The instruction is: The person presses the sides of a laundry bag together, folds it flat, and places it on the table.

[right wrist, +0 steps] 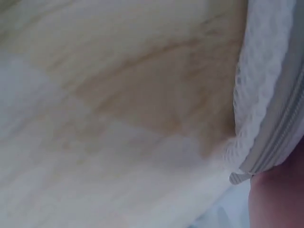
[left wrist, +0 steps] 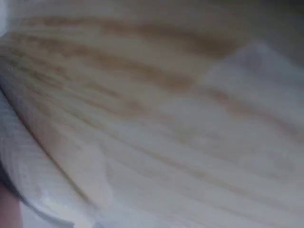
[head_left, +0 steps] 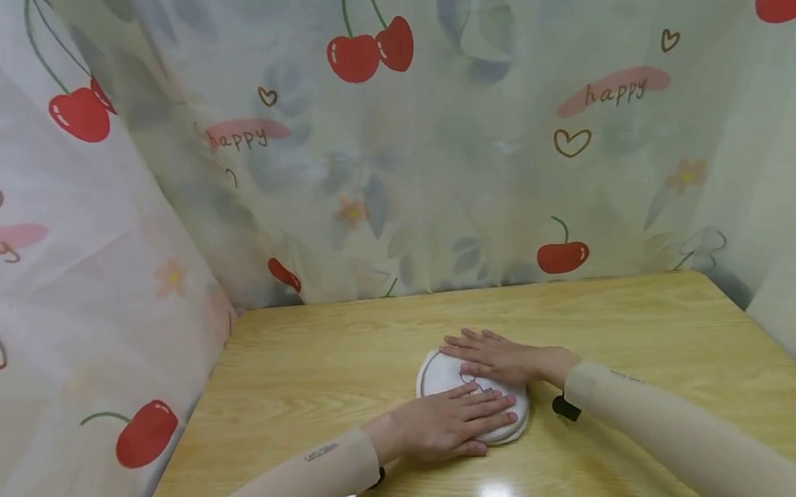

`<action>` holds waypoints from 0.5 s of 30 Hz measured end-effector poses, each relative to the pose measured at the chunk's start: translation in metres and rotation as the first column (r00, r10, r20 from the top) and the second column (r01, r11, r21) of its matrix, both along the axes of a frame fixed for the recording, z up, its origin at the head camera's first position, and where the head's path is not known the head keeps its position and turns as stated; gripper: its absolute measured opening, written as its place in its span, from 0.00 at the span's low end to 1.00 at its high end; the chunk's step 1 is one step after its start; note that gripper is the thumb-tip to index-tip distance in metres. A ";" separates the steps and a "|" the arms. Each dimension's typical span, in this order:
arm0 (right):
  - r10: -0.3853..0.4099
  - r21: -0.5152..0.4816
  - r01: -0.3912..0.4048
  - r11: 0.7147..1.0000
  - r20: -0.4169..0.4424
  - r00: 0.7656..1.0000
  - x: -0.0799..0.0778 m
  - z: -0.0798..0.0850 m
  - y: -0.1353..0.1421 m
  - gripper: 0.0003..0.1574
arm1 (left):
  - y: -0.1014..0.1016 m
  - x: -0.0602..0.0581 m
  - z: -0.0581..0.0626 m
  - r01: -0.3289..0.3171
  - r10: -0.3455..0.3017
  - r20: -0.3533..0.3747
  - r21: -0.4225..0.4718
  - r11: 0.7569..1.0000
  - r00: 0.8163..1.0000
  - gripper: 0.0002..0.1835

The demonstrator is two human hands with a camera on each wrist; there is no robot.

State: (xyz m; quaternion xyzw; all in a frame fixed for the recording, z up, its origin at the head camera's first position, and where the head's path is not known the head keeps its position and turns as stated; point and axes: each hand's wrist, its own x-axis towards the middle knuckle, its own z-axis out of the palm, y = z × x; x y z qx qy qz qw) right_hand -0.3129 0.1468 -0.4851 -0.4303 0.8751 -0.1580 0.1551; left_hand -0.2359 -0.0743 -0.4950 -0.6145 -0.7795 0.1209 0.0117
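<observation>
A round white mesh laundry bag (head_left: pixel 439 378) with a thin dark line drawing on top lies on the wooden table. My left hand (head_left: pixel 441 423) rests over its near left part, fingers straight and pointing right. Across its far right part lies my right hand (head_left: pixel 496 356), its fingers extended to the left. Close up in the right wrist view, the bag's mesh side (right wrist: pixel 261 71) shows a grey zipper (right wrist: pixel 285 118) with a small pull tab (right wrist: pixel 240 178). The left wrist view catches the bag's pale edge (left wrist: pixel 28 156) in the lower left corner. The palms are hidden.
The wood-grain table (head_left: pixel 294 358) reflects light at its near edge. A curtain (head_left: pixel 391 163) printed with cherries, hearts and the word "happy" surrounds the back and sides. Beige sleeves cover both forearms, and a black piece (head_left: pixel 566 408) sits beneath the right wrist.
</observation>
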 end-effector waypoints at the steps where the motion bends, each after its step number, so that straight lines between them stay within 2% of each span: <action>1: -0.007 0.000 0.007 1.000 0.004 1.000 -0.001 0.002 0.000 0.36 | -0.001 0.000 0.001 -0.003 0.003 -0.008 0.004 1.000 1.000 0.34; 4: -0.014 -0.025 0.015 1.000 0.013 1.000 -0.004 0.009 0.000 0.36 | -0.002 -0.001 0.003 -0.011 0.012 -0.016 0.017 1.000 1.000 0.34; 7: -0.012 -0.091 0.013 0.996 0.006 1.000 -0.006 0.013 0.001 0.36 | -0.001 -0.002 0.006 -0.011 0.012 -0.016 0.033 0.999 1.000 0.35; 12: -0.057 -0.212 0.058 0.976 0.013 0.998 -0.007 0.019 0.012 0.35 | 0.002 -0.004 0.013 0.004 0.007 -0.101 0.107 0.994 0.995 0.36; 15: -0.093 -0.250 0.099 0.963 0.036 0.995 -0.005 0.025 0.020 0.36 | 0.000 -0.004 0.019 -0.015 0.034 -0.127 0.150 0.989 0.991 0.36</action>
